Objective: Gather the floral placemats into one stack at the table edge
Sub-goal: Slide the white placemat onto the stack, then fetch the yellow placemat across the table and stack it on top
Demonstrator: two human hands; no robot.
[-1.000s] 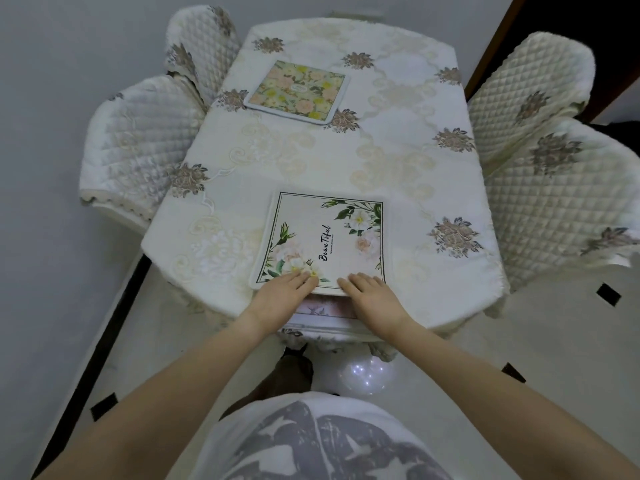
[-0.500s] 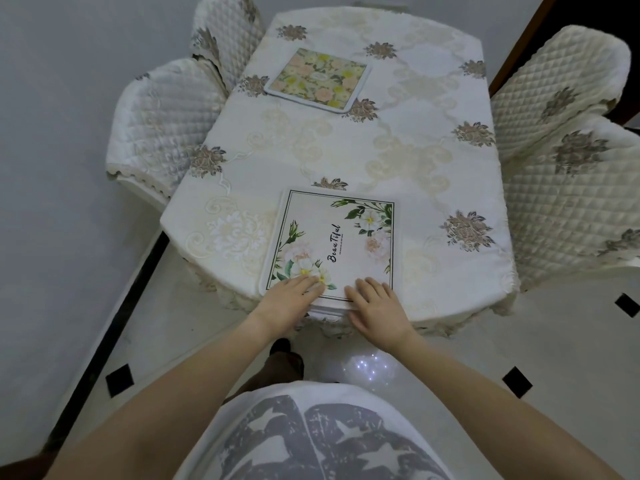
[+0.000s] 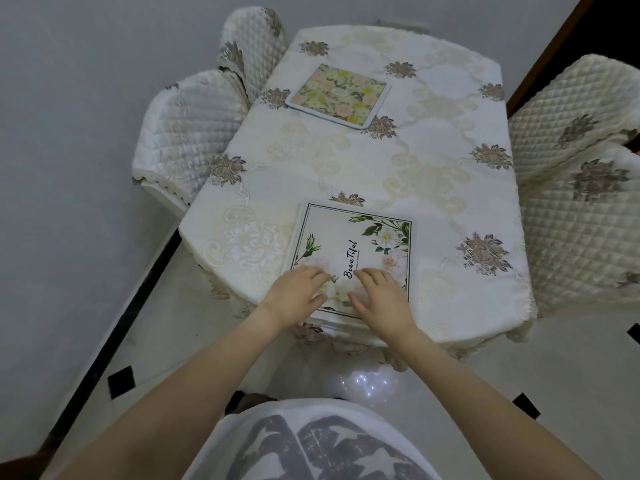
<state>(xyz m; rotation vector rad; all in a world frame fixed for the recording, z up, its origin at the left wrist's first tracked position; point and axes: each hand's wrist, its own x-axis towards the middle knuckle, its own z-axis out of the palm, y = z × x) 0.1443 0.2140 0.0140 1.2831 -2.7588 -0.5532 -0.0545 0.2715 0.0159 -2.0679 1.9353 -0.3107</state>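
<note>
Hands (image 3: 341,297) rest flat atop near placemat (image 3: 360,247).

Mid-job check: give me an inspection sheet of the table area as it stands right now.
Surface: table under a cream embroidered tablecloth.
Job's things: white "Beautiful" placemat tops a stack at the near edge; yellow-pink floral placemat lies alone at the far end.
Clutter: nothing seen.
Grippers: left hand and right hand flat on the near placemat, fingers spread.
Cables: nothing seen.
Surroundings: quilted chairs both sides, grey wall left, tiled floor.
</note>
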